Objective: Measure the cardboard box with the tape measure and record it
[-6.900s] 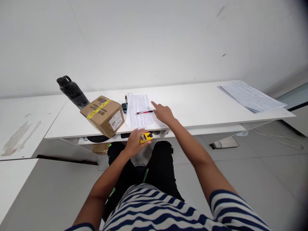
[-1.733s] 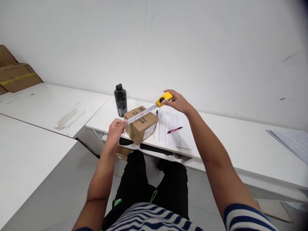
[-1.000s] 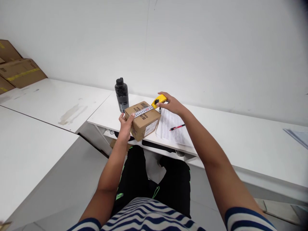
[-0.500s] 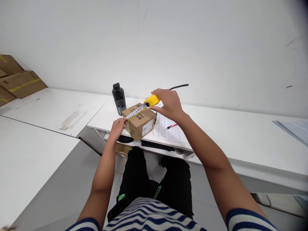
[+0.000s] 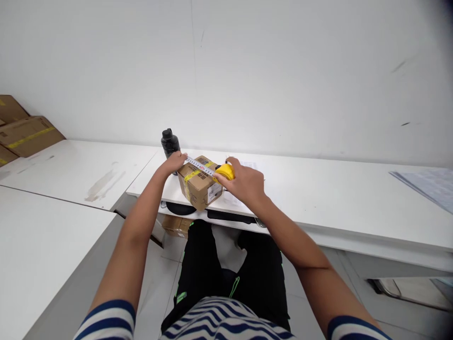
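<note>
Stretching blade (image 5: 200,166) over carton (image 5: 197,190) between hands, pinching end in left hand (image 5: 174,163), gripping tape measure (image 5: 226,172) in right hand (image 5: 246,183).

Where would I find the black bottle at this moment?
In the head view, the black bottle stands left of centre on the white desk, partly hidden by the left hand, just beyond the cardboard box.

White desk (image 5: 336,198): one cardboard box (image 5: 198,189), yellow-taped, near front edge; one black bottle (image 5: 170,142), upright, behind box; printed sheets (image 5: 249,165), partly hidden; paper stack (image 5: 428,184), at right. Adjoining white table (image 5: 67,167), brown-stained; cartons (image 5: 31,134) at far end.
</note>
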A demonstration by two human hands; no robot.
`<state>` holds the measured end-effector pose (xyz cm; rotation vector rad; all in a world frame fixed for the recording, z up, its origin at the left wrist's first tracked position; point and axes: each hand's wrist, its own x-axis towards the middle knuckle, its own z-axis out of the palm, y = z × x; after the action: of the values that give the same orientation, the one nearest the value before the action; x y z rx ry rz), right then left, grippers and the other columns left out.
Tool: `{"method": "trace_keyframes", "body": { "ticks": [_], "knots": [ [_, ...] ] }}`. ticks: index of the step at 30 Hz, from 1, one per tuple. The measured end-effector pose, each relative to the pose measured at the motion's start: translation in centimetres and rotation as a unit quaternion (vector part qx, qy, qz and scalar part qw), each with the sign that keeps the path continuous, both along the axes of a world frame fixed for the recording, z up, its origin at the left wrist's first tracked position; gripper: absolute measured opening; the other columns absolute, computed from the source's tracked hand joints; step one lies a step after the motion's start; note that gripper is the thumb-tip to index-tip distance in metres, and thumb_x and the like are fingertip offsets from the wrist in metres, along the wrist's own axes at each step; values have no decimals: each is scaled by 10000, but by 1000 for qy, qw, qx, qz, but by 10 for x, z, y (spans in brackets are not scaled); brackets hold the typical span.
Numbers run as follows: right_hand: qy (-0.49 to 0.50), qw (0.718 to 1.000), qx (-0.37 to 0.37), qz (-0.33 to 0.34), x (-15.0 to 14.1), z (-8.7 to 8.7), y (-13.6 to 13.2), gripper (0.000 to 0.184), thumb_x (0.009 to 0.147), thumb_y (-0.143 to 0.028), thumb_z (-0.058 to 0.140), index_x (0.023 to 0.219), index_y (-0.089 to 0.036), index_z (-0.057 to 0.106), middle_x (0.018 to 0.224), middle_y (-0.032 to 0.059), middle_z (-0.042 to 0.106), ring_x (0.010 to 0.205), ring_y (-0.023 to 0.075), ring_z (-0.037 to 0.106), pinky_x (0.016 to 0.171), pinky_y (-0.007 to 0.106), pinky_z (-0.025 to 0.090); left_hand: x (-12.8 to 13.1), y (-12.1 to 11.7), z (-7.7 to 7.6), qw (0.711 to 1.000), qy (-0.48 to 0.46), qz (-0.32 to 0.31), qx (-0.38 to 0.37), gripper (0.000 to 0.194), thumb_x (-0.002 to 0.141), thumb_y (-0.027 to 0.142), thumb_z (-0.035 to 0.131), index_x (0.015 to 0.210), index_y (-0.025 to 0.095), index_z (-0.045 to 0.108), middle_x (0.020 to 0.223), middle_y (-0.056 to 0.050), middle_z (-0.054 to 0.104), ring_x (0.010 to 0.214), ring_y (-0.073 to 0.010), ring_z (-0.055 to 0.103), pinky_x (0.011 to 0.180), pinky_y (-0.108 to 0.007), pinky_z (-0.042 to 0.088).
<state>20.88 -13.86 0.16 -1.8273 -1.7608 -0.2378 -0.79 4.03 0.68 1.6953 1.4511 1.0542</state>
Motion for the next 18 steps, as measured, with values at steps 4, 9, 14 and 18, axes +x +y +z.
{"method": "trace_keyframes", "body": {
  "ticks": [4, 9, 14, 18],
  "knots": [
    [-2, 997, -80, 19, -7, -2, -3, 700, 897, -787, 365, 1266, -247, 613, 785, 129, 748, 651, 276, 657, 562, 312, 335, 6, 5, -15, 993, 97, -51, -38, 271, 825, 321, 696, 622, 190, 572, 641, -30, 606, 619, -193, 534, 682, -313, 408],
    [-25, 995, -87, 29, -12, -4, -3, 709, 909, -768, 354, 1303, -232, 600, 776, 134, 742, 653, 280, 657, 570, 323, 353, 2, 0, -22, 989, 128, -67, 0, 314, 840, 421, 670, 647, 197, 566, 686, -34, 623, 624, -186, 537, 625, -306, 393],
    [-17, 993, -117, 29, -14, -3, -6, 691, 940, -710, 360, 1354, -198, 567, 879, 174, 747, 764, 337, 689, 610, 356, 375, 0, -8, -23, 982, 149, -114, 24, 368, 865, 515, 594, 668, 207, 550, 724, -41, 615, 651, -186, 524, 610, -307, 379],
    [-16, 993, -110, 27, -16, -4, -6, 689, 943, -701, 364, 1374, -199, 555, 874, 169, 751, 763, 340, 691, 594, 351, 371, 0, -9, -22, 978, 174, -108, 40, 390, 883, 531, 552, 668, 205, 552, 742, -45, 631, 670, -184, 533, 603, -303, 360]
  ]
}}
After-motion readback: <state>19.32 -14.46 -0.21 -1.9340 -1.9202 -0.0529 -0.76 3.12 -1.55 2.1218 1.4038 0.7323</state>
